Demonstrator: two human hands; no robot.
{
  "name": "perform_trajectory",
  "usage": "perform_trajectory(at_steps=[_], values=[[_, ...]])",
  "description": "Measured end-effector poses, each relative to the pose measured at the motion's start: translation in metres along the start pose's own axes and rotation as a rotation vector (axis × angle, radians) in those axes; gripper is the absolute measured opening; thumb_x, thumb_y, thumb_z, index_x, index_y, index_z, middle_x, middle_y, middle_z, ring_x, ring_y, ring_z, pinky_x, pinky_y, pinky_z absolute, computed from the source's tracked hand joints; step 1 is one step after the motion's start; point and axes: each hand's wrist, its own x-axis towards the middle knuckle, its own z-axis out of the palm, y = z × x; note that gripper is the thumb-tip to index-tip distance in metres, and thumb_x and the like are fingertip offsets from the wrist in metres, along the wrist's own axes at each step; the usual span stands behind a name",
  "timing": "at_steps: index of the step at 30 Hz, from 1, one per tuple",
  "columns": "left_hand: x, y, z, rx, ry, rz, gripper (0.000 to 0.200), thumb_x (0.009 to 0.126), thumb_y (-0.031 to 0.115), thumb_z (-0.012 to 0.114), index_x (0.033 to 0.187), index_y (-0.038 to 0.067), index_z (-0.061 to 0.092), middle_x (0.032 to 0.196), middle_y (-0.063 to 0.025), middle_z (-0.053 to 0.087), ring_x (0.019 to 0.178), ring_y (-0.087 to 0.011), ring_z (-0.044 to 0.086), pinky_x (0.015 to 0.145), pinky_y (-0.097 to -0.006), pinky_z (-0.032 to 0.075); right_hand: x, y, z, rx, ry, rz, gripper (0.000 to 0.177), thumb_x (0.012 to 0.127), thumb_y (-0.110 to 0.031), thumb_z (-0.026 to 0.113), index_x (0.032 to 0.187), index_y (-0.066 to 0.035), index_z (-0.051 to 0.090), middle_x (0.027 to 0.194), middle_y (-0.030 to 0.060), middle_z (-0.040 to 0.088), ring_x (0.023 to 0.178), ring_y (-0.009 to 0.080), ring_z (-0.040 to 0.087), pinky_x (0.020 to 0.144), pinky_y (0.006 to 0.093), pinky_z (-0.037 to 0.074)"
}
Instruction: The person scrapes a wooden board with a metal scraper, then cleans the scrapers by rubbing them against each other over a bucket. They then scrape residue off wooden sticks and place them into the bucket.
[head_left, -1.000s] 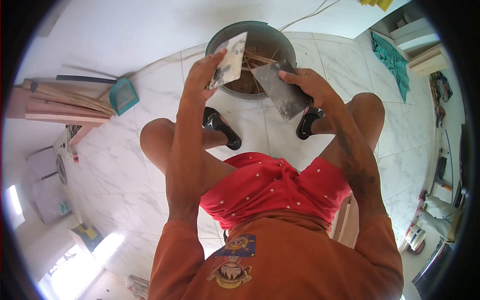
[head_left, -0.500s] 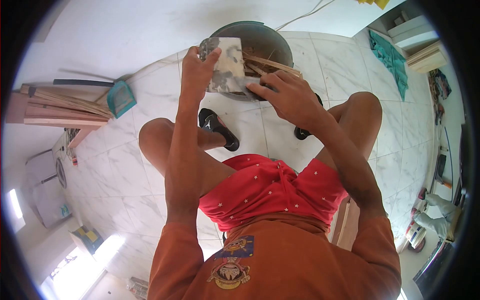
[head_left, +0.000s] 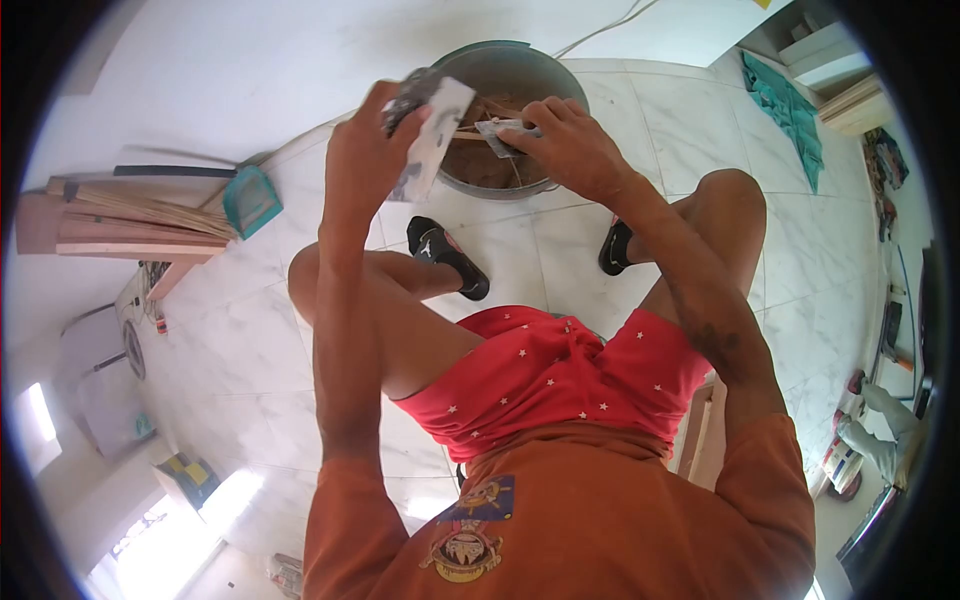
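My left hand grips a flat block, pale on its broad face with grey smears and dark along one side. It is tilted over the left rim of a round bucket. Over the bucket's right part, my right hand pinches a small thin grey blade-like piece. The block and the grey piece are apart. Inside the bucket lie brown debris and thin wooden strips.
A teal dustpan lies at the left beside stacked wooden boards. A teal cloth is on the tiled floor at the right. My feet in dark socks are below the bucket. Another person's legs show at the far right.
The block has turned and tilted, moving slightly left and away from the grey piece. My right hand has moved up a little with the grey piece, which no longer meets the block.
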Motion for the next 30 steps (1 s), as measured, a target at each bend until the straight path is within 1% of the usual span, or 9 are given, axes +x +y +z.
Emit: perform_trajectory(at_steps=[4, 7, 10, 14, 17, 20, 23, 26, 30], values=[[0.018, 0.018, -0.002, 0.327, -0.197, 0.381, 0.027, 0.094, 0.036, 0.065, 0.116, 0.02, 0.061, 0.069, -0.0126, 0.067, 0.068, -0.0354, 0.067, 0.061, -0.0437, 0.051, 0.004, -0.007, -0.011, 0.011, 0.014, -0.046, 0.036, 0.085, -0.012, 0.062, 0.119, -0.02, 0.069, 0.109, 0.0056, 0.056, 0.105, 0.024, 0.056, 0.093, 0.0381, 0.048], [0.03, 0.032, 0.001, 0.474, -0.325, 0.494, 0.026, 0.097, 0.037, 0.062, 0.115, 0.02, 0.06, 0.071, -0.0115, 0.068, 0.066, -0.032, 0.066, 0.06, -0.0436, 0.049, 0.001, -0.008, -0.017, 0.011, 0.035, -0.066, 0.035, 0.086, -0.013, 0.062, 0.12, -0.02, 0.068, 0.109, 0.0052, 0.056, 0.104, 0.0235, 0.056, 0.092, 0.0379, 0.048], [0.041, 0.035, 0.011, 0.686, -0.389, 0.52, 0.025, 0.098, 0.038, 0.058, 0.115, 0.02, 0.06, 0.076, -0.0114, 0.07, 0.07, -0.0326, 0.067, 0.065, -0.0458, 0.051, -0.005, -0.007, -0.027, 0.003, 0.051, -0.061, 0.036, 0.085, -0.013, 0.063, 0.12, -0.02, 0.069, 0.109, 0.0041, 0.056, 0.105, 0.0235, 0.056, 0.092, 0.0379, 0.049], [0.05, 0.02, 0.015, 0.611, -0.312, 0.423, 0.028, 0.097, 0.038, 0.06, 0.117, 0.019, 0.06, 0.078, -0.0137, 0.07, 0.072, -0.0337, 0.068, 0.067, -0.0449, 0.052, -0.013, 0.0, -0.03, 0.034, 0.051, 0.03, 0.031, 0.088, -0.014, 0.065, 0.118, -0.019, 0.069, 0.107, 0.0035, 0.057, 0.105, 0.0232, 0.057, 0.088, 0.0389, 0.05], [0.051, 0.001, 0.013, 0.44, -0.209, 0.335, 0.031, 0.096, 0.037, 0.062, 0.117, 0.014, 0.06, 0.078, -0.0156, 0.069, 0.07, -0.0333, 0.067, 0.066, -0.0421, 0.052, -0.016, 0.003, -0.024, 0.333, 0.056, 0.318, 0.026, 0.091, -0.015, 0.066, 0.116, -0.014, 0.069, 0.103, 0.0056, 0.06, 0.098, 0.028, 0.061, 0.083, 0.0423, 0.052], [0.048, -0.002, 0.011, 0.251, -0.185, 0.182, 0.035, 0.095, 0.036, 0.064, 0.115, 0.007, 0.061, 0.078, -0.0165, 0.068, 0.068, -0.0308, 0.066, 0.065, -0.0387, 0.049, -0.018, 0.017, -0.012, 0.554, 0.211, 0.55, 0.028, 0.094, -0.025, 0.065, 0.115, -0.006, 0.068, 0.104, 0.0106, 0.065, 0.095, 0.0357, 0.063, 0.082, 0.0444, 0.052], [0.039, 0.007, 0.009, 0.199, -0.176, 0.136, 0.033, 0.096, 0.036, 0.065, 0.115, 0.009, 0.061, 0.077, -0.0169, 0.07, 0.071, -0.0364, 0.068, 0.067, -0.0418, 0.051, -0.005, 0.021, -0.031, 0.778, -0.083, 0.991, 0.041, 0.094, -0.032, 0.065, 0.118, 0.001, 0.065, 0.112, 0.017, 0.067, 0.098, 0.0362, 0.065, 0.086, 0.0426, 0.051], [0.035, 0.003, 0.017, 0.186, -0.081, 0.235, 0.032, 0.095, 0.034, 0.066, 0.111, 0.007, 0.061, 0.074, -0.0155, 0.069, 0.066, -0.034, 0.067, 0.063, -0.0403, 0.05, 0.001, 0.01, -0.037, 1.079, 0.062, 1.03, 0.047, 0.094, -0.037, 0.067, 0.118, 0.003, 0.066, 0.108, 0.0142, 0.069, 0.09, 0.0182, 0.064, 0.078, 0.0346, 0.052], [0.026, 0.014, 0.026, 0.087, 0.001, 0.281, 0.03, 0.096, 0.032, 0.066, 0.109, 0.006, 0.061, 0.074, -0.0146, 0.069, 0.066, -0.0314, 0.068, 0.063, -0.0387, 0.051, 0.013, 0.011, -0.016, 1.236, 0.166, 1.217, 0.047, 0.093, -0.032, 0.068, 0.12, 0.006, 0.065, 0.11, 0.0154, 0.068, 0.095, 0.0231, 0.064, 0.083, 0.0387, 0.054]])
